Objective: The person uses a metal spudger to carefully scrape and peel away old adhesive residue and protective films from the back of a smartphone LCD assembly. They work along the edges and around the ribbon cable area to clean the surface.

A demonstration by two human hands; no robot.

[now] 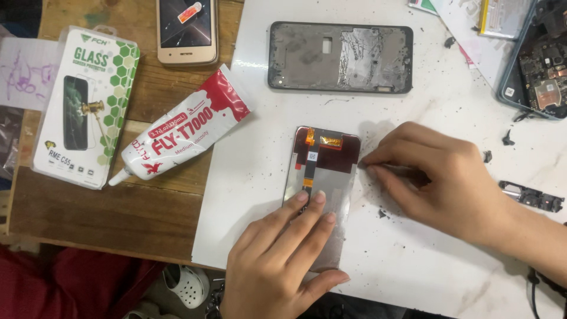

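Count of items on the bench, head view

Hands: two, a left hand (277,260) and a right hand (437,177); display panels lying back side up: one (322,177); bare dark phone frames: one (340,57); gold phones with cracked glass: one (187,29); opened phones with the circuit board showing: one (534,65); glue tubes, white and red: one (177,133); boxed screen protectors, white and green: one (82,106); small loose black parts at the right edge: one (531,197); white work boards: one (283,106); wooden tables: one (112,212); white shoes on the floor: one (188,285); dark crumbs scattered on the board: too many and too small to count
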